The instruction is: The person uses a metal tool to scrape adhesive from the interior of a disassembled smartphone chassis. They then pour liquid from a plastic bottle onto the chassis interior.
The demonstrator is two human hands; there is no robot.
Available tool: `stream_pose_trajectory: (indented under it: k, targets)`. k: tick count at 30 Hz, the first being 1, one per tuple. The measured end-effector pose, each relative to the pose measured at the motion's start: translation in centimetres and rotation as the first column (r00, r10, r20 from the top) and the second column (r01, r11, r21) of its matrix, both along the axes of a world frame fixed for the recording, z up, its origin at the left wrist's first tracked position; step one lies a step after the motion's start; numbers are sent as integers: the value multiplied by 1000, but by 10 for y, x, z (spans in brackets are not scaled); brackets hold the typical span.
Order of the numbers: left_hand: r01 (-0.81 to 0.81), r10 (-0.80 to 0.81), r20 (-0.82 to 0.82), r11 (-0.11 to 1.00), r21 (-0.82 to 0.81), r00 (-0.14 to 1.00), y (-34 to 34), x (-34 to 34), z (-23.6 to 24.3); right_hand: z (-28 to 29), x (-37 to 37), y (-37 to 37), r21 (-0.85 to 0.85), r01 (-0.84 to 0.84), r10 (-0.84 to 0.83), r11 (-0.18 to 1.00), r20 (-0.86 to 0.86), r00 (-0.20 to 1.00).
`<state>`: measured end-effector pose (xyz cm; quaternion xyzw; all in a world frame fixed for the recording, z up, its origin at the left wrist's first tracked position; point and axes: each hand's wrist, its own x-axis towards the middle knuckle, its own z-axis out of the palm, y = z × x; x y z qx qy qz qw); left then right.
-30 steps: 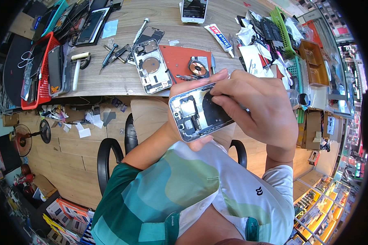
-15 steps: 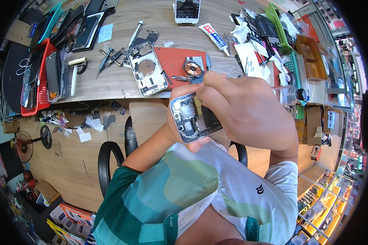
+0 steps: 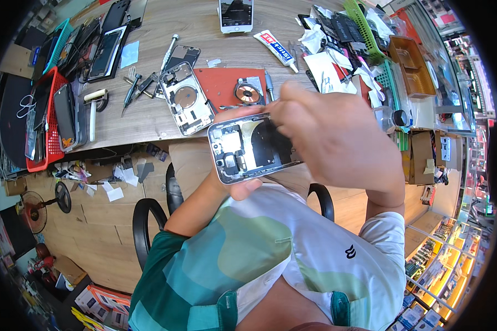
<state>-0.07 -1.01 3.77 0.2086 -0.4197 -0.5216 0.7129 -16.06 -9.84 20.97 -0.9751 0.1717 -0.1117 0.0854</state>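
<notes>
An opened phone (image 3: pixel 236 144) with bare inner parts lies in my left hand (image 3: pixel 245 189), which grips it along its long edges. At its left end sit small modules, and a black flat area covers the middle. My right hand (image 3: pixel 339 138) hovers over the phone's right end and hides it. Its fingers are curled and somewhat blurred; what they hold, if anything, is hidden. Beyond the phone, on a red mat (image 3: pixel 221 81), are a copper coil (image 3: pixel 248 94) and a grey pen-like tool (image 3: pixel 269 85). A phone back housing (image 3: pixel 186 99) rests beside the mat.
Screwdrivers (image 3: pixel 131 94) and a white-handled hammer (image 3: pixel 92 118) lie left, near a red basket (image 3: pixel 52 118) of phones. A glue tube (image 3: pixel 276 51) and a propped phone (image 3: pixel 236 15) stand farther back. Right are papers, a green basket (image 3: pixel 364 33) and a brown tray (image 3: pixel 411 69).
The whole view has shifted a little. The phone is turned flatter, and more of its black middle area shows. My right hand has moved slightly toward the phone's right end.
</notes>
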Motion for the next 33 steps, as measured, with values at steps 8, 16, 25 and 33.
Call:
stream_pose_trajectory:
  k: [8,16,25,33]
  targets:
    - [51,-59,-137,997,-57,989,-9,-6,15,3,-25,-7,12,77,-77,997,-9,997]
    - [74,-79,-103,996,-52,992,-10,0,20,-1,-30,-7,-20,90,-90,996,-6,996]
    - [84,-86,-151,996,-16,985,-8,1,24,3,-34,-3,-15,119,-119,993,-6,993]
    - [99,-101,-170,995,-20,980,-8,2,24,5,-34,-2,7,133,-133,991,1,991]
